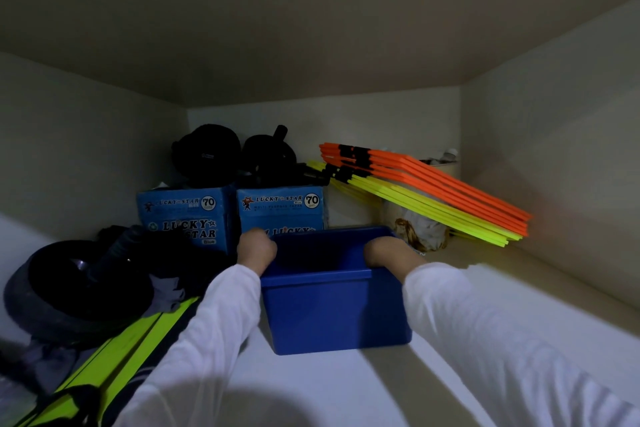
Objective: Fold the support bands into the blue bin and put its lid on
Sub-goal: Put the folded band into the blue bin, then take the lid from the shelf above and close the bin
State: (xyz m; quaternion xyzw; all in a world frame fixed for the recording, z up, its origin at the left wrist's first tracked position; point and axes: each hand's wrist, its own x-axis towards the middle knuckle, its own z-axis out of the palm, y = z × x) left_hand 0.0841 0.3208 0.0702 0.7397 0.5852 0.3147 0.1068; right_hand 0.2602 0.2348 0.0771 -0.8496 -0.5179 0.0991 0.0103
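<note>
Dim cupboard shelf (450,374): left hand (257,250) and right hand (389,252) are each hooking a closed grip over opposite rims of the lidless blue bin (334,312), at 9 and 3 o'clock, likely keeping it level for carrying.

A dim storage cupboard for sports gear: plain pale walls close in around a shelf (346,388) crowded with orange and yellow training hurdles (450,191), black exercise wheels (239,152) and blue paper boxes (280,210).

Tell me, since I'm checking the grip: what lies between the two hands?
In the head view, only the open blue bin lies between the left hand and right hand.
</note>
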